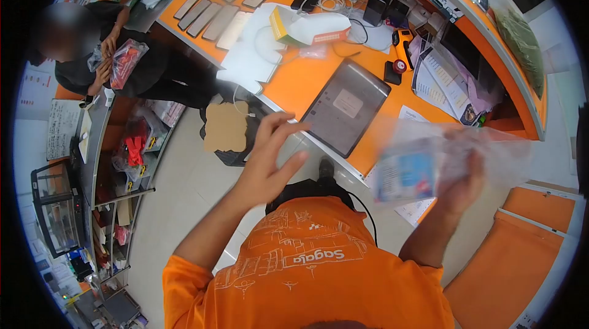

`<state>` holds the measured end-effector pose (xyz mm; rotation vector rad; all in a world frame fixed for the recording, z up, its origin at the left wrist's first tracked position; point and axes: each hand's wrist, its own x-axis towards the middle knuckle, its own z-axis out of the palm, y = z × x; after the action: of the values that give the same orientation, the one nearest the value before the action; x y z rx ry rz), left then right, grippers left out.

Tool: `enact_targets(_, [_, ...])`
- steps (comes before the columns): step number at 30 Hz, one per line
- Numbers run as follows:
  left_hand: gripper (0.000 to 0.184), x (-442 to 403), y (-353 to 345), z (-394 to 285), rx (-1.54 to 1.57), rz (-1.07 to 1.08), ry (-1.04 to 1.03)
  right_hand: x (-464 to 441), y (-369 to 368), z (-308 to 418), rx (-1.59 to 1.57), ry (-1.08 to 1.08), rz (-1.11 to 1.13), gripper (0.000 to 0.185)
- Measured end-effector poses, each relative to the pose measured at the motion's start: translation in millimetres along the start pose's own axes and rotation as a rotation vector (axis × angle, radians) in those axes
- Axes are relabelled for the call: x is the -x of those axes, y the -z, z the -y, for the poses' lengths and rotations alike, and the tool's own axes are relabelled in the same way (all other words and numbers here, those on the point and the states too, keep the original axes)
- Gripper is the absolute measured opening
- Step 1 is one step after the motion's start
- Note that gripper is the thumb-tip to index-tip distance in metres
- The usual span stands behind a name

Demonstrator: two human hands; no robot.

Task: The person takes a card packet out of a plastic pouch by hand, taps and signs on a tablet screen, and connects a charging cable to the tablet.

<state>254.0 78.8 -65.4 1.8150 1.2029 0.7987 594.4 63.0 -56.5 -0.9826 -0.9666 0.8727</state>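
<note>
My left hand (272, 160) is raised near the desk's front edge, fingers apart, with nothing in it. Just beyond its fingertips lies a dark tablet (346, 108) with a pale box on its screen. My right hand (463, 185) is closed on a clear plastic bag (503, 156), blurred by motion. Inside or against the bag is a flat blue and white packet (405, 175); its print is unreadable. Papers (417, 209) show partly beneath the bag at the desk's edge.
Several phones (205, 19) lie in rows at the far left of the orange desk (294, 92). An open carton (310, 27), cables (334, 2) and a stamp (399, 66) sit behind the tablet. Another person (147, 65) at left holds a red package (127, 62).
</note>
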Motion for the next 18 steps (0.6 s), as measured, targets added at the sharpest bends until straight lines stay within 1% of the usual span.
enact_targets(1, [0.042,-14,-13,21,-0.158,0.028,0.01,-9,15,0,0.01,0.01,-0.113,0.034])
enact_targets(4, [0.044,-49,-59,74,-0.413,0.085,0.013,-41,40,-17,0.129,-0.001,-0.455,0.036])
enact_targets(6, [0.046,-74,-83,101,-0.522,0.116,-0.001,-59,57,-33,0.145,0.005,-0.511,0.04])
enact_targets(8, [0.047,-91,-96,111,-0.568,0.177,0.019,-71,74,-46,0.192,-0.001,-0.541,0.043])
enact_targets(10, [0.048,-98,-103,116,-0.603,0.218,0.027,-82,90,-57,0.261,-0.017,-0.544,0.044])
enact_targets(13, [0.049,-104,-107,121,-0.656,0.26,0.028,-97,108,-68,0.334,0.004,-0.477,0.044])
enact_targets(16, [0.048,-102,-112,121,-0.717,0.296,0.052,-111,121,-78,0.415,-0.044,-0.479,0.046])
enact_targets(18, [0.048,-103,-112,117,-0.738,0.3,0.061,-120,126,-85,0.511,0.014,-0.508,0.049])
